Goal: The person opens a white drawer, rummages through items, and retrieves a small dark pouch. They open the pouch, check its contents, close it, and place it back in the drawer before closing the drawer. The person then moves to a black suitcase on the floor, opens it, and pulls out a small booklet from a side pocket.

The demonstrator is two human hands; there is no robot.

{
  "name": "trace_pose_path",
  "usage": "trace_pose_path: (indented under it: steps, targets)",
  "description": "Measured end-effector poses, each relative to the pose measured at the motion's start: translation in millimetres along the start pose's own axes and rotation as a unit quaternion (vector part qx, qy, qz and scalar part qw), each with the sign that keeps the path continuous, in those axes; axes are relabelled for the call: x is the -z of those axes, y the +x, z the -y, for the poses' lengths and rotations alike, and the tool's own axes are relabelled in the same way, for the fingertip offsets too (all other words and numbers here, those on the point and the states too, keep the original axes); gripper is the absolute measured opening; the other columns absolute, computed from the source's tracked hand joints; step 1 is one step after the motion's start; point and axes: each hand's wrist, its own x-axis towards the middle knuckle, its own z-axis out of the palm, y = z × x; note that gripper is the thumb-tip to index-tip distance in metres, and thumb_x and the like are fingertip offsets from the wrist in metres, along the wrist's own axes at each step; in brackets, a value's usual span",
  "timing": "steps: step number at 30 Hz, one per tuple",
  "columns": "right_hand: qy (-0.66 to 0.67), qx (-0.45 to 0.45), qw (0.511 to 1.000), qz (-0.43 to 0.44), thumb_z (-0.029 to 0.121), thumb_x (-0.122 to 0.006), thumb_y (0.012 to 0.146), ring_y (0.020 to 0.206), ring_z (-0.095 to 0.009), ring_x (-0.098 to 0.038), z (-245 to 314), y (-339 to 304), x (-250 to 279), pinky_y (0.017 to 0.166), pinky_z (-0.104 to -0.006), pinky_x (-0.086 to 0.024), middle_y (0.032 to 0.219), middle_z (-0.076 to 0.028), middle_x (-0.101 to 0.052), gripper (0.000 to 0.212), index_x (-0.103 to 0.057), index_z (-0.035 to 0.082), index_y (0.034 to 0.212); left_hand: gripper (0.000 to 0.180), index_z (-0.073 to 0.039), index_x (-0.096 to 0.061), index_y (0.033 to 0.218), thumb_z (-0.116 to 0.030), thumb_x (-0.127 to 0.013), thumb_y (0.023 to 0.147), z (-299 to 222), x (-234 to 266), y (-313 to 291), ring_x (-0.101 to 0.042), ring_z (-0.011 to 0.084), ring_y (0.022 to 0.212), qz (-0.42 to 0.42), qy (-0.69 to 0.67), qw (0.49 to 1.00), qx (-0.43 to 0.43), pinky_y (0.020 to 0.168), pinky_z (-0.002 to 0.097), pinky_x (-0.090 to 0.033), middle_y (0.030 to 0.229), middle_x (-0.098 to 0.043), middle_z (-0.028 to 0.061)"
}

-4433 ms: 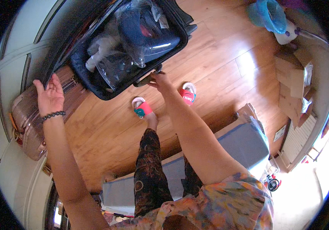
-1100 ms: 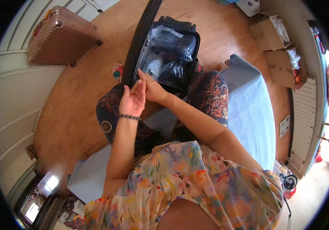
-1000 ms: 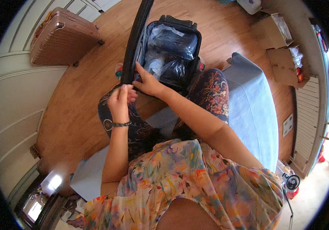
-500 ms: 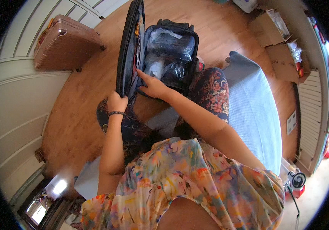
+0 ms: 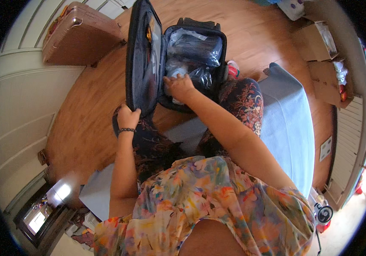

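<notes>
A black suitcase (image 5: pixel 222 85) stands opened on the floor in front of my knees, its lid (image 5: pixel 132 55) swung up to the left. The lid's inside has a mesh pocket with some flat items behind it. My left hand (image 5: pixel 129 116) grips the lid's lower near corner. Inside the main compartment lie clear plastic bags (image 5: pixel 196 47) with dark contents, and a whitish bundle is partly covered by my right hand (image 5: pixel 180 87). That hand reaches over the near left part of the compartment, fingers apart and bent downward; no held item shows in it.
A rose-coloured hard suitcase (image 5: pixel 82 36) stands by the white panelled doors at far left. Light blue fabric (image 5: pixel 287 128) covers the seat beside my right leg. Opened cardboard boxes (image 5: pixel 326 81) stand at right near a white radiator (image 5: pixel 348 123).
My right hand has moved from the lid's inner side rightward to over the main compartment. The lid leans a little further open, with my left hand still on its corner.
</notes>
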Motion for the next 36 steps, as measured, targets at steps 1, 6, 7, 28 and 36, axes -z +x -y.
trace_pose_path:
  steps: [1, 6, 7, 28, 36]
  targets:
    - [0.005, -0.02, 0.999, 0.027, 0.018, -0.055, 0.084, 0.12, -0.028, -0.046, -5.6, 1.1, 0.7, 0.091, -0.0423, -0.04, 0.134, -0.009, -0.046, 0.06, -0.034, 0.014, 0.141, 0.051, 0.014, -0.053, 0.101, -0.025, -0.071, 0.072, -0.8, 1.9, 6.6, -0.062, 0.0403, 0.085, 0.003, -0.023, 1.0, 0.005, 0.078, 0.0426, -0.049, 0.09, -0.063, 0.0289]
    - [0.05, 0.083, 0.985, -0.143, 0.014, -0.054, 0.081, 0.126, -0.028, -0.04, 0.5, 19.2, 28.4, 0.097, -0.0454, -0.036, 0.134, -0.008, -0.044, 0.055, -0.042, 0.011, 0.135, 0.069, 0.007, -0.042, 0.124, -0.032, -0.071, 0.075, 1.3, -7.2, 32.8, -0.058, 0.0378, 0.103, -0.109, -0.094, 0.988, -0.054, 0.087, 0.0401, -0.047, 0.114, -0.056, 0.0265]
    - [0.021, 0.108, 0.975, -0.193, 0.012, -0.055, 0.081, 0.127, -0.028, -0.039, 3.8, 27.7, 33.9, 0.098, -0.045, -0.036, 0.135, -0.008, -0.044, 0.055, -0.042, 0.01, 0.135, 0.074, 0.0, -0.033, 0.133, -0.026, -0.071, 0.076, -15.4, -2.0, 33.4, -0.052, 0.0375, 0.113, -0.101, -0.125, 0.986, -0.043, 0.094, 0.0401, -0.043, 0.125, -0.05, 0.0253]
    - [-0.022, 0.216, 0.953, -0.21, 0.012, -0.051, 0.081, 0.128, -0.029, -0.04, -58.3, 41.5, 14.4, 0.107, -0.0416, -0.03, 0.134, -0.011, -0.045, 0.044, -0.05, 0.009, 0.124, 0.028, -0.003, -0.062, 0.107, -0.018, -0.056, 0.085, -115.3, 27.8, 54.8, -0.062, 0.0346, 0.081, -0.049, 0.139, 0.983, -0.107, 0.068, 0.0459, -0.049, 0.096, -0.06, 0.0207]
    - [0.061, 0.227, 0.933, -0.273, 0.013, -0.051, 0.08, 0.117, -0.03, -0.05, -62.8, 55.3, 11.3, 0.103, -0.0406, -0.036, 0.117, -0.013, -0.054, 0.029, -0.059, 0.006, 0.107, 0.042, -0.001, -0.042, 0.125, -0.001, -0.049, 0.083, -143.6, -46.4, 113.9, -0.056, 0.0428, 0.101, -0.042, 0.024, 0.998, -0.05, 0.086, 0.046, -0.044, 0.107, -0.058, 0.0284]
